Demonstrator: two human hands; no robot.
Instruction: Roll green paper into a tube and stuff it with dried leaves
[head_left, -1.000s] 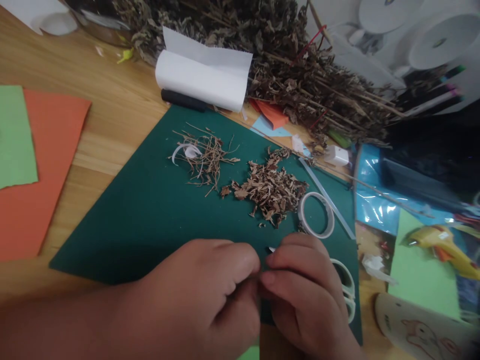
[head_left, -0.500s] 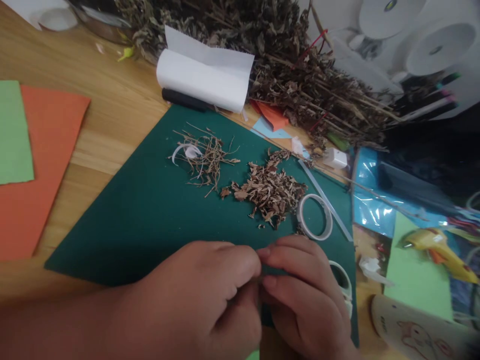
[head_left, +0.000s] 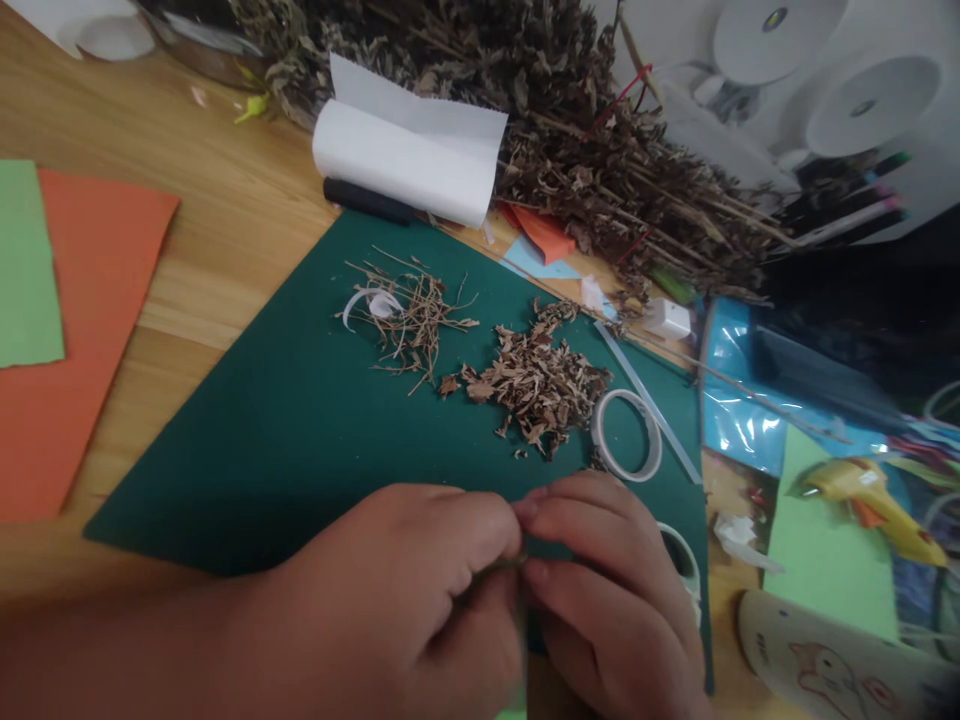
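My left hand point(head_left: 420, 590) and my right hand point(head_left: 611, 590) meet at the front of a dark green mat point(head_left: 270, 440), fingertips almost touching. Both are closed in a pinch. Between them shows only a thin greenish sliver, too small and covered to name. A bit of light green point(head_left: 512, 714) peeks out below, at the bottom edge. Beyond the hands lies a heap of dry crumbled leaves point(head_left: 540, 385), with a tangle of thin dry stems point(head_left: 420, 320) to its left. Closest to my right hand are a roll of tape point(head_left: 627, 474) and another pale roll point(head_left: 681, 555), partly hidden by it.
Bundles of dried plants point(head_left: 555, 150) lie along the back, behind a white paper roll point(head_left: 409, 150) and a black marker point(head_left: 367, 198). Orange paper point(head_left: 112, 330) is on the left. A yellow glue gun point(head_left: 874, 505), a glue stick point(head_left: 649, 400) and a pale cup point(head_left: 832, 655) are on the right.
The hands hold nearly the same pose. A little more of the greenish sliver shows between the fingers now. The view has shifted slightly; the other things have stayed put.
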